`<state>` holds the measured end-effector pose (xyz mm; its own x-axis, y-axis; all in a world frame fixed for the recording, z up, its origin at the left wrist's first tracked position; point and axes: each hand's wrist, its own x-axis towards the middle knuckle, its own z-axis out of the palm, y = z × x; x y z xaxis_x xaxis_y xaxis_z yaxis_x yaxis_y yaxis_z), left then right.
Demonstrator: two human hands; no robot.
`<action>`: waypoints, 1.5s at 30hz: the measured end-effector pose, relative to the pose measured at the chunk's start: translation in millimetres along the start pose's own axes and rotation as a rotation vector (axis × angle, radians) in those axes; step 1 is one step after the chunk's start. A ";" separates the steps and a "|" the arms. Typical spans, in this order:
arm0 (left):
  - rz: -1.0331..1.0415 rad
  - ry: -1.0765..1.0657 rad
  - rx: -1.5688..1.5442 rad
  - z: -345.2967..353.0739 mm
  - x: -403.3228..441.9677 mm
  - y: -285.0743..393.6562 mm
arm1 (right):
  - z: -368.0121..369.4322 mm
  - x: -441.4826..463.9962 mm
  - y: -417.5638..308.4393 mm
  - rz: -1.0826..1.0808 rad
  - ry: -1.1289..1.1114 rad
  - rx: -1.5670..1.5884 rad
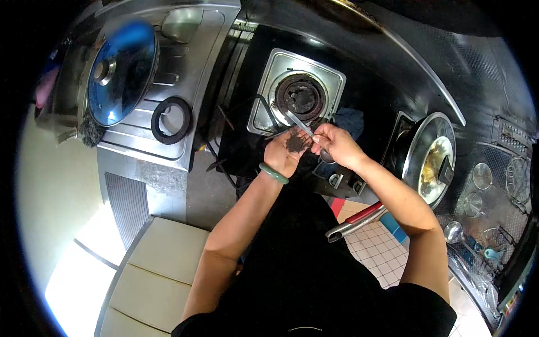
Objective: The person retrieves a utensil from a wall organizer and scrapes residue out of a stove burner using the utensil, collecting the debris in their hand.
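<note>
My left hand [282, 153] is palm up, cupped under a small heap of dark crumbly debris [296, 143]. A green bangle [274, 173] circles that wrist. Pinched in my right hand [337, 145] is a flat, narrow metal utensil [298, 122]; its full shape is hidden by the fingers. The utensil slants over the left palm, its free tip near the front edge of the round gas burner [301, 96]. This burner is dark and crusted, set in a square metal drip tray [338, 76]. A black pan support [224, 119] lies to the left of the tray.
A wok with a glass lid [438, 147] stands on the right, its red-sleeved handle [359, 216] jutting towards me. Left, a steel drainboard [185, 53] bears a black ring [157, 124] and a blue-tinted glass lid [132, 73]. A blue cloth [349, 119] lies behind my right hand.
</note>
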<state>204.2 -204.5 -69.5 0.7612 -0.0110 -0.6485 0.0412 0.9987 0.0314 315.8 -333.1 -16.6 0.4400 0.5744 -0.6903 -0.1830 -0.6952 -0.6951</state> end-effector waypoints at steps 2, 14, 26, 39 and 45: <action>-0.004 0.014 -0.016 -0.1 0.8 -0.6 | -0.4 -0.2 -2.5 0.002 0.002 0.021; 0.004 0.051 -0.037 10.2 -4.5 1.8 | -17.5 -40.4 -19.5 -0.160 0.147 -0.506; -0.011 0.057 -0.030 1.7 -0.2 0.8 | -28.0 -21.8 -71.4 -0.529 0.448 -1.018; 0.005 0.009 -0.043 5.9 -1.3 0.1 | 6.0 -21.1 -106.9 -0.556 0.438 -1.401; 0.010 0.019 -0.024 10.5 -4.7 1.4 | 19.1 -16.4 -111.3 -0.483 0.375 -1.391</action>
<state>207.5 -203.6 -58.4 0.7488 0.0000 -0.6627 0.0174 0.9997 0.0197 312.2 -256.9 68.2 0.4437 0.8687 -0.2202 0.8946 -0.4438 0.0520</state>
